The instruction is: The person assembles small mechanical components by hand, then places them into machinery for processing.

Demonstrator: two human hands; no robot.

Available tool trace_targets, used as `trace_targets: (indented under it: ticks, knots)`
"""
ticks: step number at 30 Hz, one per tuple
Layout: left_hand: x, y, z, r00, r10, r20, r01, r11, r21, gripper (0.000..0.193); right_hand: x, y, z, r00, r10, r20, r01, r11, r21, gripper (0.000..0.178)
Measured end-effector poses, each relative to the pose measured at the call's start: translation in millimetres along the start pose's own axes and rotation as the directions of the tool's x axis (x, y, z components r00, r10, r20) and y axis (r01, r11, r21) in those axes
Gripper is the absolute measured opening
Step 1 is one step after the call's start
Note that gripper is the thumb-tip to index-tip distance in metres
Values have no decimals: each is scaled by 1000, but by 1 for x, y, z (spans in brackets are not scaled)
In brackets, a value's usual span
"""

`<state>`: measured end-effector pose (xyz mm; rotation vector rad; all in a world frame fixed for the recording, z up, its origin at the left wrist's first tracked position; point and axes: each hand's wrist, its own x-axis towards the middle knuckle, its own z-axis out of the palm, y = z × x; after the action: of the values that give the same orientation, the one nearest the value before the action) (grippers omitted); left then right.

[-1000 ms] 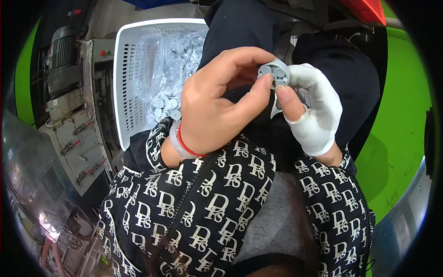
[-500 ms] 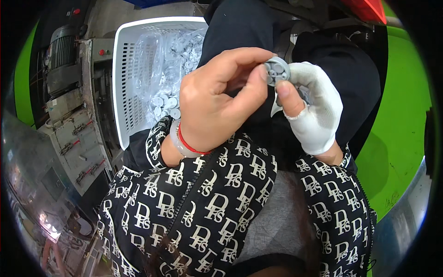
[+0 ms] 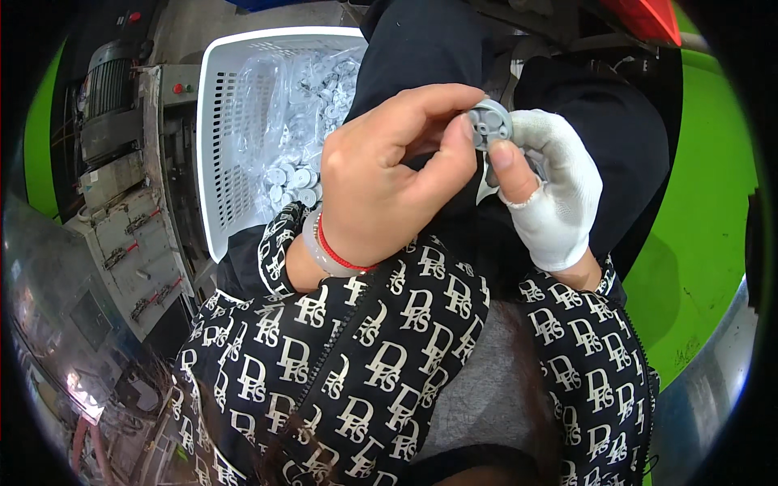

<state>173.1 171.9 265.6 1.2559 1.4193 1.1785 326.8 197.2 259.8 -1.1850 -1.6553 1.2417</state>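
Observation:
A small round grey part [image 3: 491,123], with raised bosses and holes on the face toward me, is held up over my lap. My left hand [image 3: 397,166], bare, pinches its left edge between thumb and forefinger. On the other side, my right hand [image 3: 555,182] wears a white glove that leaves the thumb tip bare. That thumb presses the part's lower right edge while the gloved fingers curl behind. Something greyish shows faintly inside the right palm, too hidden to name.
To the left stands a white perforated basket [image 3: 217,154] with a clear plastic bag and many small round grey parts [image 3: 293,185]. Machinery with a motor [image 3: 112,81] lies further left. A bright green surface [image 3: 705,202] spreads on the right, with a red object [image 3: 648,18] at the top right.
My left hand and the round part have shifted very slightly to the right. The pinch of both hands on it stays the same.

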Motion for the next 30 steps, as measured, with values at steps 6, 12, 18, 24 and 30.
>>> trace_targets:
  ticks: [6, 12, 18, 24, 30]
  knots:
    - [-1, 0, 2, 1000, 20, 16, -20, 999, -28, 23, 0, 2, 0, 1000, 27, -3, -27, 997, 71, 16]
    - [-1, 1, -4, 997, 40, 60, -34, 995, -96, 22, -1, -2, -1, 999, 45, 4, -45, 996, 79, 17]
    - [7, -11, -2, 991, 47, -127, -72, 976, -207, 23, 7, -27, -4, 878, 473, 74, -467, 812, 351, 33]
    - [9, -25, 1, 985, -133, 115, 130, 991, 29, 20, 11, -23, -10, 871, 474, 132, -488, 799, 351, 34]
    - [7, -17, 1, 993, -22, 119, 59, 947, -315, 21, 11, -21, -13, 859, 477, 187, -510, 764, 395, 37]
